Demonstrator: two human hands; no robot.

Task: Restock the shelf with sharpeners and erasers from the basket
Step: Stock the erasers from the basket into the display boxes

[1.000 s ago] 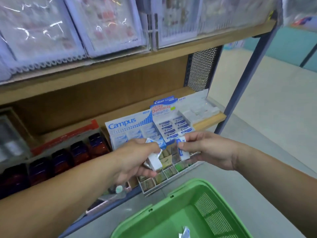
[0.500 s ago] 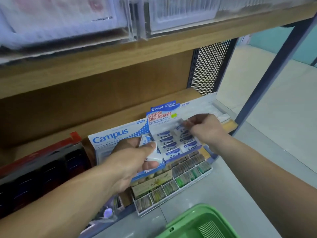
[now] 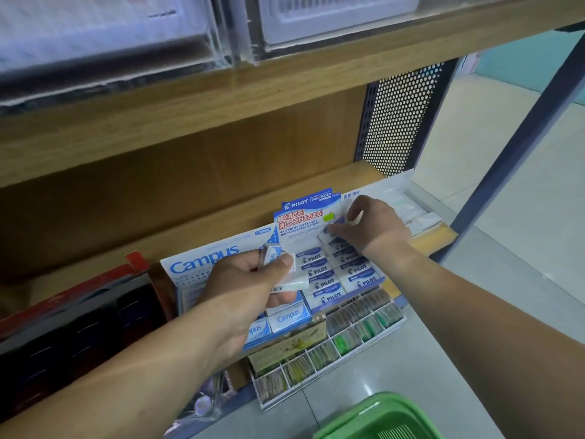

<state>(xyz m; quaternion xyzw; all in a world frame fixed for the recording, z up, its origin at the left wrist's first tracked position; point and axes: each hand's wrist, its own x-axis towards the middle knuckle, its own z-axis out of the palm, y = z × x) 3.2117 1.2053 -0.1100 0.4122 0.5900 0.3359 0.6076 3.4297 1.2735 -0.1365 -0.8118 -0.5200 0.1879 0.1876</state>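
My left hand (image 3: 250, 289) grips a few white wrapped erasers (image 3: 286, 270) in front of the Campus eraser box (image 3: 205, 264). My right hand (image 3: 370, 229) reaches into the back right of the blue Pilot foam eraser display box (image 3: 308, 213) and pinches a white and blue eraser (image 3: 330, 234) at the top of the right column. Rows of Pilot erasers (image 3: 332, 277) fill the box. A corner of the green basket (image 3: 380, 416) shows at the bottom edge.
A white gridded tray of small green and brown items (image 3: 332, 343) sits at the shelf's front edge. Dark boxes in a red-edged tray (image 3: 79, 318) stand at the left. White eraser packs (image 3: 418, 213) lie at the right, beside a blue upright post (image 3: 522, 128). A wooden shelf (image 3: 285, 80) overhangs.
My right hand has moved deeper, up to the back right of the Pilot box with its eraser. The view has moved closer to the shelf; the basket has slid toward the bottom edge.
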